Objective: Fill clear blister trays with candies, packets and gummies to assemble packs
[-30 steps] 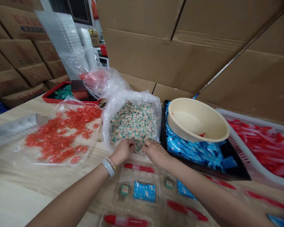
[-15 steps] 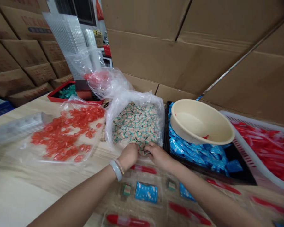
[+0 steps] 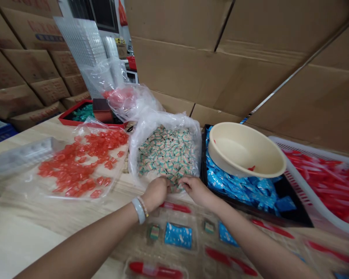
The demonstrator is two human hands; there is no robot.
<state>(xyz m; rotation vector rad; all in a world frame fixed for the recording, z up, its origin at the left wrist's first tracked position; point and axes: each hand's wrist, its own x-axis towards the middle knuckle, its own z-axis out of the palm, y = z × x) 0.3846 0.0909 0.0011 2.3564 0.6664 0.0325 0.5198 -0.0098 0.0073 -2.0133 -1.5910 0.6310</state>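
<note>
A clear plastic bag [image 3: 165, 153] lies open on the wooden table, full of small green-and-white wrapped squares. My left hand [image 3: 156, 190] and my right hand [image 3: 195, 188] both reach into its near edge, fingers curled among the squares. What the fingers grip is hidden. A white band sits on my left wrist. Under my forearms lie clear blister trays [image 3: 177, 236] with a blue packet, small green squares and red tube-like pieces in their pockets.
Red sweets lie on a plastic sheet [image 3: 81, 166] at the left. A cream bowl [image 3: 246, 149] rests on blue packets in a black tray [image 3: 291, 219]. A white basket [image 3: 328, 182] of red pieces stands at the right. Cardboard boxes wall the back.
Both hands have drawn slightly closer together at the bag's near edge. The view has shifted a little to the left.
</note>
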